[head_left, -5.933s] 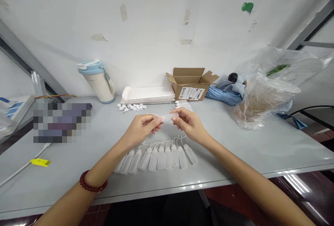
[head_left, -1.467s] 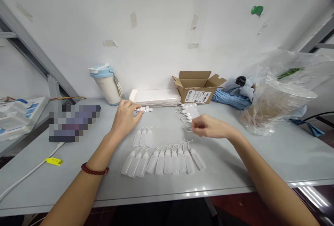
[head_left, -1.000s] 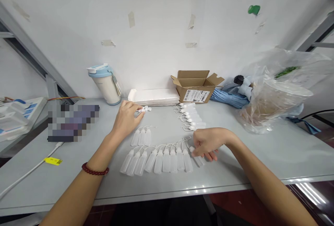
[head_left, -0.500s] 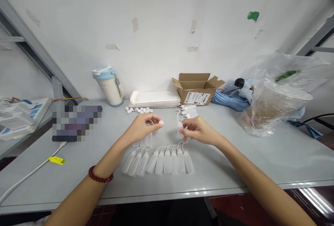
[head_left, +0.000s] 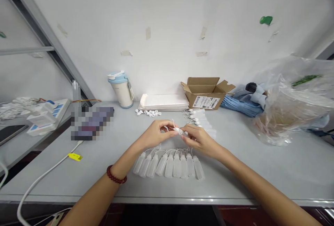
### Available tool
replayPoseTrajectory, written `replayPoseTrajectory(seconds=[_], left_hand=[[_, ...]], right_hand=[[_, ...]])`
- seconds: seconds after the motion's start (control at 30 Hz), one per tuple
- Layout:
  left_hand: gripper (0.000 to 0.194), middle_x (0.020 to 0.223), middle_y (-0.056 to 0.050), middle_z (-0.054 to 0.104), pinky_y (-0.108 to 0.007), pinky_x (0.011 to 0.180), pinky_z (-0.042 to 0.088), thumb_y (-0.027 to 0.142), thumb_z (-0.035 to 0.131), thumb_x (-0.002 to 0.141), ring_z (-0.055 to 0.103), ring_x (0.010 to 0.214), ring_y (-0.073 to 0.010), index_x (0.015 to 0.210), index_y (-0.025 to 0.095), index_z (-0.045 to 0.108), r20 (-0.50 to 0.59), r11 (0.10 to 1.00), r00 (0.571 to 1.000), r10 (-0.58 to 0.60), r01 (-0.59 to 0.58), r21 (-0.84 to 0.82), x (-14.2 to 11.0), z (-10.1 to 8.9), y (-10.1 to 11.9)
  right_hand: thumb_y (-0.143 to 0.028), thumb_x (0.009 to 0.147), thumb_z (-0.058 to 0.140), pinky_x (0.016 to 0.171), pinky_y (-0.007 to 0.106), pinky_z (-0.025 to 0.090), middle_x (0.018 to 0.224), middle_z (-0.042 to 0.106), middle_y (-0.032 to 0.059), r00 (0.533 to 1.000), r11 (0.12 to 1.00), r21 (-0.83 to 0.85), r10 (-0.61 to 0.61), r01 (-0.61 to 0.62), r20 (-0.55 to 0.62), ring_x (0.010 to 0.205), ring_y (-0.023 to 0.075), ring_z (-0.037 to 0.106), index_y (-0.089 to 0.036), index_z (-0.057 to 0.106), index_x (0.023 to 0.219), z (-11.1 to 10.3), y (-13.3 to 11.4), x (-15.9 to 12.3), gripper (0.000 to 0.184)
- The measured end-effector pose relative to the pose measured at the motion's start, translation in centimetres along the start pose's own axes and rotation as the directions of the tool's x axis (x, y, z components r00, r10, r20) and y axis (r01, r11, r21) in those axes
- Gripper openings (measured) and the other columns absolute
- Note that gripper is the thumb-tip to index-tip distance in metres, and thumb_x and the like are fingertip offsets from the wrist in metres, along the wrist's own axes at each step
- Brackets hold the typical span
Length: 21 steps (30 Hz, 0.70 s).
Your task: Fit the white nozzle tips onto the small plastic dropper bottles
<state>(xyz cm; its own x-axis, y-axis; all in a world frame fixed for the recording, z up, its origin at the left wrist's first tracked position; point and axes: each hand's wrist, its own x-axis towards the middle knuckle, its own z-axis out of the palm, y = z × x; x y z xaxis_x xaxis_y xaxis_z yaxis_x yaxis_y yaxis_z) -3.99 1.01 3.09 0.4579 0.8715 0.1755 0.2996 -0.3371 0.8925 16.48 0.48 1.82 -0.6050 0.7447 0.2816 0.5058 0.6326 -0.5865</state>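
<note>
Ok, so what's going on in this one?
A person works at a grey table, hands close together. The left hand pinches a white cap, and the right hand holds a mostly hidden bottle beside it. A row of bottles lies nearest the person; more bottles lie before the box, loose caps further left.

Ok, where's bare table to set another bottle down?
Left: the patch between the pixelated dark item and the left hand. Right: the patch bordered by the far bottles, the clear plastic bag and the right forearm. Crowded: along the back, from tumbler through cardboard box to blue cloth, and at the near bottle row.
</note>
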Motion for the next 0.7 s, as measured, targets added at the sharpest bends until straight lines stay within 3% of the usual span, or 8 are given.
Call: replayPoseTrajectory(seconds=[0.2, 0.33, 0.5, 0.7], left_hand=[[0.014, 0.088, -0.003, 0.067, -0.027, 0.073, 0.044, 0.028, 0.061, 0.078, 0.057, 0.078, -0.0152, 0.083, 0.016, 0.067, -0.023, 0.997, 1.0, -0.013, 0.015, 0.073, -0.1, 0.2, 0.2], [0.016, 0.082, -0.003, 0.066, -0.026, 0.073, 0.044, 0.03, 0.063, 0.077, 0.058, 0.078, -0.0157, 0.08, 0.015, 0.066, -0.059, 0.999, 0.997, -0.043, 0.044, 0.017, 0.0, 0.0, 0.1], [0.021, 0.074, -0.002, 0.064, -0.025, 0.069, 0.043, 0.036, 0.061, 0.079, 0.057, 0.073, -0.0145, 0.078, 0.015, 0.066, 0.019, 0.994, 0.995, -0.097, 0.098, -0.053, -0.2, -0.6, 0.5], [0.031, 0.062, 0.0, 0.059, -0.022, 0.056, 0.038, 0.037, 0.054, 0.083, 0.051, 0.059, -0.0112, 0.063, 0.015, 0.061, 0.095, 0.99, 0.985, -0.142, 0.141, 0.011, -0.1, -0.9, 0.5]], right_hand=[[-0.02, 0.08, 0.054, 0.056, 0.025, 0.043, 0.082, 0.059, 0.0042, 0.993, 0.995, 0.059, 0.081, -0.076, -0.083, 0.058, 0.0104, 0.051, -0.015, 0.059, 0.099, 0.2, 0.6, -0.1, 0.021], [-0.027, 0.082, 0.055, 0.054, 0.024, 0.042, 0.072, 0.057, 0.0009, 0.982, 0.981, 0.161, 0.13, -0.108, -0.135, 0.055, 0.0104, 0.05, -0.015, 0.057, 0.097, 0.2, 0.7, -0.2, 0.02], [-0.032, 0.085, 0.053, 0.059, 0.026, 0.042, 0.068, 0.053, 0.0001, 0.97, 0.971, 0.205, 0.164, -0.126, -0.178, 0.06, 0.0124, 0.048, -0.016, 0.058, 0.099, 0.1, 0.4, -0.2, 0.023], [-0.033, 0.088, 0.049, 0.056, 0.026, 0.038, 0.064, 0.05, -0.0009, 0.975, 0.966, 0.228, 0.158, -0.12, -0.156, 0.058, 0.0128, 0.045, -0.016, 0.059, 0.099, 0.6, 0.5, -0.3, 0.022]])
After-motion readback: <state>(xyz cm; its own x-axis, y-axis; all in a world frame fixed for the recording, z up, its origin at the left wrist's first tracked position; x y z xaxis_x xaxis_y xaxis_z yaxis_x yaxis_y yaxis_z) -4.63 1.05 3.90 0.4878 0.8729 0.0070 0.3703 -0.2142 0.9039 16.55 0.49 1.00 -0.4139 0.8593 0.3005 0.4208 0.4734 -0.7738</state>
